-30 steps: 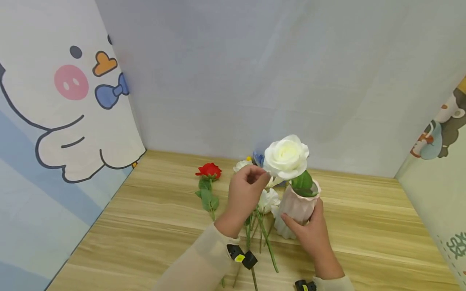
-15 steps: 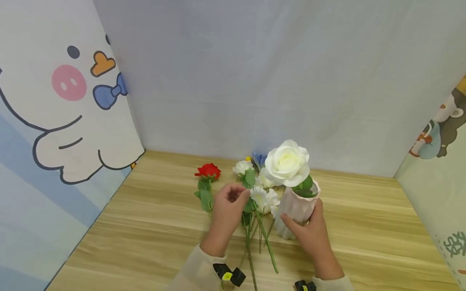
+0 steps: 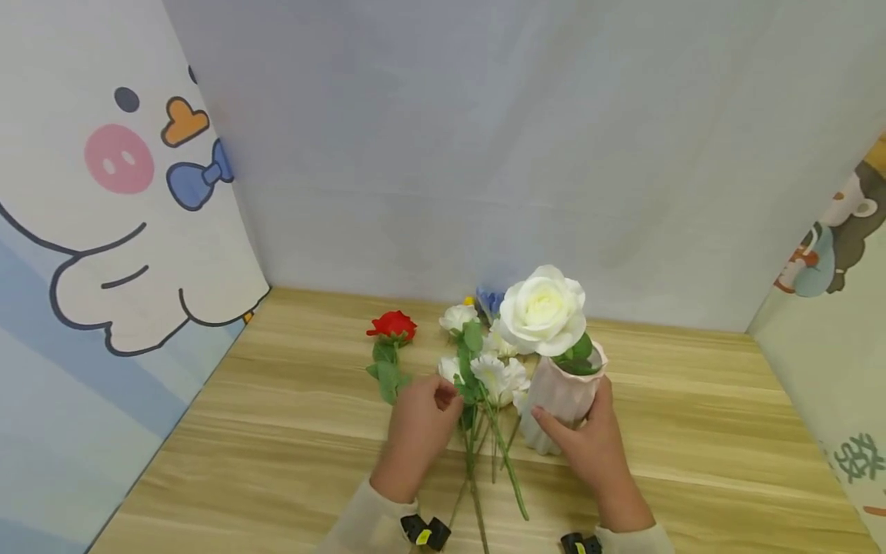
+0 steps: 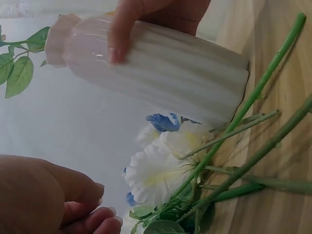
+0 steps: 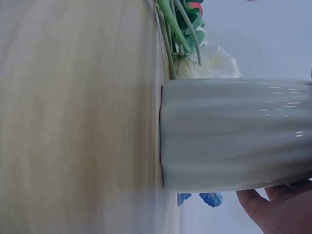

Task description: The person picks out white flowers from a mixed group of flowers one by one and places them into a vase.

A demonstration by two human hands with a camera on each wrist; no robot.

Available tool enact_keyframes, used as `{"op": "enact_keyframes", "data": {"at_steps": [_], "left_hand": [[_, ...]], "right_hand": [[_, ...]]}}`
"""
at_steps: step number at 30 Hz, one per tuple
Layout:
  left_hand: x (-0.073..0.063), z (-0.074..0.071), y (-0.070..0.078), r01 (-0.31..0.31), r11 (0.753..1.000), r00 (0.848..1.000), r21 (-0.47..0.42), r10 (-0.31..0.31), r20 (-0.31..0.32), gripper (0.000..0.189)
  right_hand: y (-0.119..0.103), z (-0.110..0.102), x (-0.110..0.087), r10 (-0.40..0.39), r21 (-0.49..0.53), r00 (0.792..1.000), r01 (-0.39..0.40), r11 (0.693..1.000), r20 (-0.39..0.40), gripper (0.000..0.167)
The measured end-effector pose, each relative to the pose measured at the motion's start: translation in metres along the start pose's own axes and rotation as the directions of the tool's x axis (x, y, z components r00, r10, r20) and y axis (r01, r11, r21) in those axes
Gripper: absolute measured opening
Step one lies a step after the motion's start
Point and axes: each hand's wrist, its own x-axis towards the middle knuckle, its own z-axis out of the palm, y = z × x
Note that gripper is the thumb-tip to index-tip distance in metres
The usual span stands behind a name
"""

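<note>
Table (image 3: 699,431): wood-look top, everything's on it; looks smooth, so a bumped vase could prob. slide.

Flower heap (image 3: 512,378): just L of vase, white blooms (image 3: 458,317) toward far end, stems (image 3: 511,469) crossed & pointing back at the person. Main risk IMO: tug one & the leaves (image 3: 473,336) snag the rest, dragging the lot, maybe into the vase, b/c some stems lie right by its base.

Vase (image 3: 557,404): upright on table, base flat per R wrist view. Tall, slim, prob. tips easily if knocked unheld. Shiny glaze, so grip might slip; if ceramic, a fall could chip it.

R hand (image 3: 595,442): gripping vase on its R side, thumb in front, fingers round the back. Relax too early & nothing steadies it.

L hand (image 3: 418,419): at heap's L edge, near red rose (image 3: 392,325) too; thumb & fingers loosely bent, tips close, nothing seen btwn them. Touching leaves? Can't tell. Could grab 2 stems at once, b/c they're packed tight.

White rose (image 3: 543,310): in the vase, big head leaning L over heap. L sleeve (image 3: 370,523) rising underneath could catch it & twist it out.

Red rose: apart from heap, lower stem hidden; L hand could sweep it.

Blue flower (image 3: 491,300): far end, part hidden, could get crushed.
</note>
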Motion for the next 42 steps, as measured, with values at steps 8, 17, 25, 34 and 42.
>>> {"op": "enact_keyframes", "data": {"at_steps": [8, 17, 25, 34, 42], "left_hand": [[-0.003, 0.008, -0.007, 0.038, 0.984, 0.994, 0.173, -0.055, 0.093, 0.01], [-0.01, 0.018, -0.013, 0.03, 0.959, 0.974, 0.283, -0.092, 0.206, 0.02], [-0.01, 0.024, -0.018, 0.033, 0.956, 0.974, 0.29, -0.097, 0.207, 0.056], [-0.005, 0.024, -0.027, 0.162, 0.98, 0.946, 0.116, -0.187, 0.264, 0.052], [-0.002, 0.016, -0.029, 0.311, 0.938, 0.902, -0.152, -0.242, 0.358, 0.014]], "right_hand": [[-0.001, 0.001, 0.0, -0.011, 0.01, 1.0, 0.011, 1.0, 0.009, 0.091], [-0.001, 0.0, -0.001, 0.006, 0.007, 1.0, -0.006, 1.0, 0.012, 0.094], [-0.002, 0.0, -0.001, 0.016, 0.018, 1.0, -0.016, 1.0, 0.01, 0.094], [-0.003, 0.0, -0.001, 0.012, 0.016, 1.0, -0.012, 1.0, 0.007, 0.094], [-0.001, 0.001, -0.001, 0.005, 0.019, 1.0, -0.005, 1.0, 0.006, 0.091]]}}
